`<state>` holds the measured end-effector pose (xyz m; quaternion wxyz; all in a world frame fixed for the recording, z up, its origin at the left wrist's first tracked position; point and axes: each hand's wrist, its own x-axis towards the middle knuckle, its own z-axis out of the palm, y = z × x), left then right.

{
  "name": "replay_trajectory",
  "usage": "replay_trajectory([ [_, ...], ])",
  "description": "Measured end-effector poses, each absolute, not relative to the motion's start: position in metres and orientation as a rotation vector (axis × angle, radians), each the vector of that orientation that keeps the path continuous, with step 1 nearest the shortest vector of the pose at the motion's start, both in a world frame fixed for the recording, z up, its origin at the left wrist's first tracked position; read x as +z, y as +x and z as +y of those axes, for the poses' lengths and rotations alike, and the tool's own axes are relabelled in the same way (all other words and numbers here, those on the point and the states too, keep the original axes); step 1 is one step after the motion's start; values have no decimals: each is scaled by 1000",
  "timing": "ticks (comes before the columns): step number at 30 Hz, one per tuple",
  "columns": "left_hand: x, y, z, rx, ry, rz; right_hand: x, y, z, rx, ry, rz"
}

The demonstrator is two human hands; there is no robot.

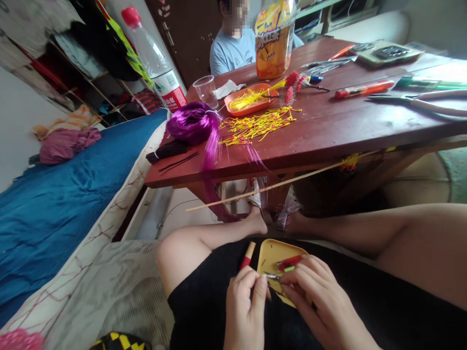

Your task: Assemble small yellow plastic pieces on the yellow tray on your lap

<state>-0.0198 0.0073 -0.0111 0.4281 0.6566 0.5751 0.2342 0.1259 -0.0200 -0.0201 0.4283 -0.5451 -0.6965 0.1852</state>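
Observation:
Both hands meet above a yellow tray (269, 249) resting on my lap. My left hand (245, 302) is closed, thumb and forefinger pinched together; whatever is between them is too small to make out. My right hand (318, 290) is closed around a small metal tool (272, 276), whose kind I cannot tell, its tip reaching toward the left fingertips. A red object (291, 263) lies in the tray beside the right fingers, partly covered by them. A stick with a red wrapped end (249, 252) lies on the dark cloth just left of the tray.
Along the red table (314, 126) lie purple strands (193, 121), yellow red-tipped stems (255, 125), an orange dish (233, 108), pliers (412, 100) and a tea bottle (273, 53). A thin stick (262, 188) extends below its edge. Another person (231, 51) sits opposite; a bed (73, 180) stands left.

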Motion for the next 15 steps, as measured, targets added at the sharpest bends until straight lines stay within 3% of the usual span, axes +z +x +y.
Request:
replay_trajectory([
  [6,-9,-17,6,571,1752,1410,-26,117,-23,557,-1327,-1723],
  [12,-3,-14,3,964,1796,1592,-27,126,-22,439,-1377,-1775],
  [15,-7,-13,1,898,1648,1435,-28,129,-21,398,-1384,-1770],
])
